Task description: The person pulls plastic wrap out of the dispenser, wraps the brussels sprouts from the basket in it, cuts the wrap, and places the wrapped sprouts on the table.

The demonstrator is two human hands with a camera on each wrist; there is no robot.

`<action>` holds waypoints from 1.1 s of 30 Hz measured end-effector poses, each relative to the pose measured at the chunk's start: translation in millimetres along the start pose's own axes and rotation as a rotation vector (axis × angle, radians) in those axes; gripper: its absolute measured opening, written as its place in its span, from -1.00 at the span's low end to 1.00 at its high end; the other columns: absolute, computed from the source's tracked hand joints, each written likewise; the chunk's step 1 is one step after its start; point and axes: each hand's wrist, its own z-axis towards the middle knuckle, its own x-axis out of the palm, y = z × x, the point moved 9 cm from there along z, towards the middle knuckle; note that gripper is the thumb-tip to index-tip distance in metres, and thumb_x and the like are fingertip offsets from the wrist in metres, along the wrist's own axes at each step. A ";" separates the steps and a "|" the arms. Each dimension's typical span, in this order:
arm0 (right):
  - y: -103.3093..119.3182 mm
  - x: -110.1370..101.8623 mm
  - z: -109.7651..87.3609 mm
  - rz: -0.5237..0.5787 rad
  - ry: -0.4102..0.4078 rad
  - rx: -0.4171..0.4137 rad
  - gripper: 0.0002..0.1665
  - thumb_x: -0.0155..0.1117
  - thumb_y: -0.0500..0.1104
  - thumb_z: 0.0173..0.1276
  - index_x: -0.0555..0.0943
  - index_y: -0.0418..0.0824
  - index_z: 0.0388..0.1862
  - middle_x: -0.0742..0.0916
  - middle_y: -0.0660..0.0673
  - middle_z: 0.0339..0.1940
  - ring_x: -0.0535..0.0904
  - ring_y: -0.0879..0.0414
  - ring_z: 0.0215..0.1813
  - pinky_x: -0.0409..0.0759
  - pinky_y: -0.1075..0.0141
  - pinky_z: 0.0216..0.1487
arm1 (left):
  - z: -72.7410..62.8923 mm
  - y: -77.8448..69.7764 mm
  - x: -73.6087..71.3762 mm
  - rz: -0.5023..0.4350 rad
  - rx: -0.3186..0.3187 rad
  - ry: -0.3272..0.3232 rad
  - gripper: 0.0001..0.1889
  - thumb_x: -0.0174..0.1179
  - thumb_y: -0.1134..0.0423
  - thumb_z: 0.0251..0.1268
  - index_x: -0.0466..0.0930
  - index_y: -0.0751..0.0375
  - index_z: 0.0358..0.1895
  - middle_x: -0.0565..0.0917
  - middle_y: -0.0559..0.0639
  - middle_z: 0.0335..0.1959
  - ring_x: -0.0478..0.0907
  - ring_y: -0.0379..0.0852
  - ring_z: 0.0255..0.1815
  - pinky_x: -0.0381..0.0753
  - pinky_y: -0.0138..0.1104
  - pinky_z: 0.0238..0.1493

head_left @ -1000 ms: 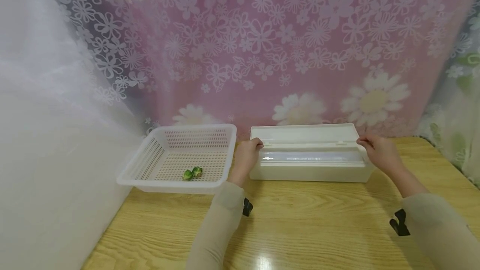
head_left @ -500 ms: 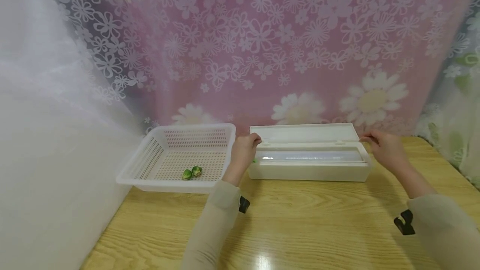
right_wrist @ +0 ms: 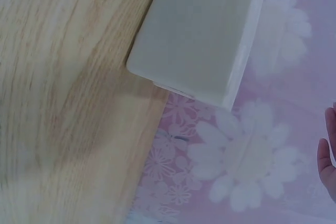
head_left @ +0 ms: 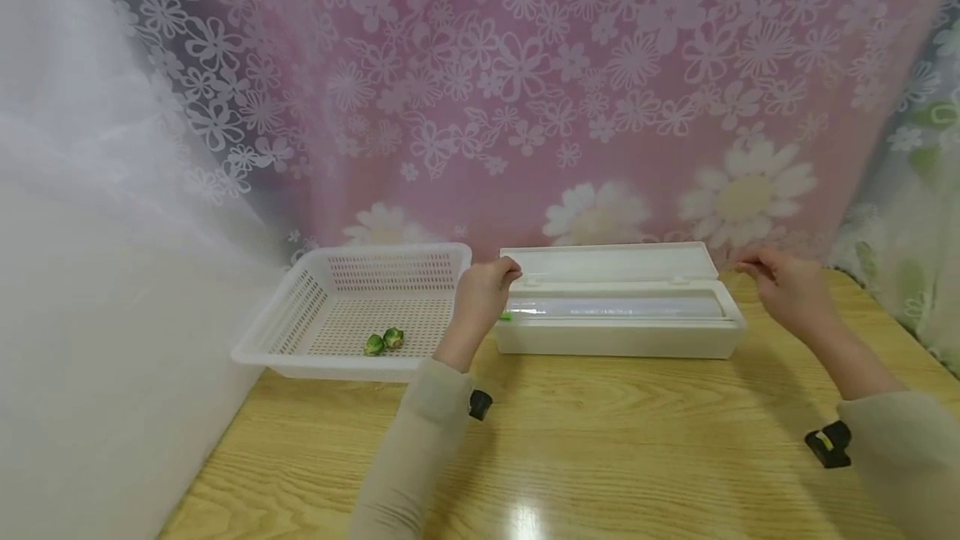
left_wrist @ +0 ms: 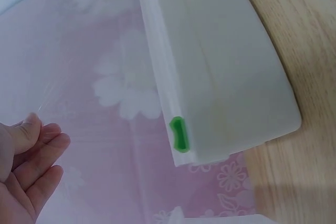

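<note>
A white cling film dispenser box (head_left: pixel 615 342) stands on the table with its lid (head_left: pixel 611 262) raised at the back. Inside it lies a roll of clear plastic wrap (head_left: pixel 615 307). My left hand (head_left: pixel 477 300) pinches the nearly invisible film between thumb and fingertips, above the box's left end; faint film creases show by the fingertips in the left wrist view. A green slide cutter (left_wrist: pixel 179 135) sits at that end of the box. Beyond the right end, my right hand (head_left: pixel 797 294) is raised with thumb and finger pinched at the film's other side; the right wrist view catches only its fingertips.
Left of the box is a white perforated basket (head_left: pixel 352 370) holding two Brussels sprouts (head_left: pixel 384 341). The wooden table (head_left: pixel 600 457) extends in front. A pink floral curtain (head_left: pixel 525 107) hangs close behind, and a white sheet (head_left: pixel 112 315) borders the left.
Both hands have risen slightly. The right hand has moved rightward, away from the box, and the left a little leftward, uncovering the green cutter. Box and basket stay in place.
</note>
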 end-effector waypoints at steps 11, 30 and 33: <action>9.9 -16.0 2.4 -0.008 0.000 -0.004 -0.84 0.24 -0.51 0.02 0.56 -0.35 -0.40 0.63 -0.26 -0.54 0.48 -0.07 -0.56 0.28 0.55 -0.58 | -2.6 -11.2 -21.3 -0.009 0.058 -0.033 -0.83 0.08 0.21 0.21 0.61 0.21 -0.33 0.65 -0.02 -0.47 0.57 -0.15 -0.53 0.53 -0.39 -0.42; 25.7 -53.2 10.5 -0.012 -0.085 -0.013 -0.84 0.24 -0.53 0.01 0.59 -0.38 -0.40 0.65 -0.27 -0.53 0.16 0.71 -0.49 0.22 0.60 -0.60 | -1.0 -35.5 -63.1 -0.030 0.182 -0.194 -0.87 0.11 0.27 0.19 0.59 0.26 -0.39 0.64 0.02 -0.53 0.52 -0.17 -0.67 0.49 -0.44 -0.56; 26.8 -56.9 8.9 -0.009 -0.073 0.021 -0.84 0.21 -0.53 0.04 0.59 -0.38 -0.38 0.65 -0.28 -0.50 0.16 0.72 -0.46 0.22 0.62 -0.55 | -1.4 -38.8 -68.4 -0.027 0.188 -0.212 -0.87 0.12 0.27 0.18 0.60 0.26 -0.39 0.64 0.02 -0.54 0.52 -0.17 -0.68 0.49 -0.43 -0.57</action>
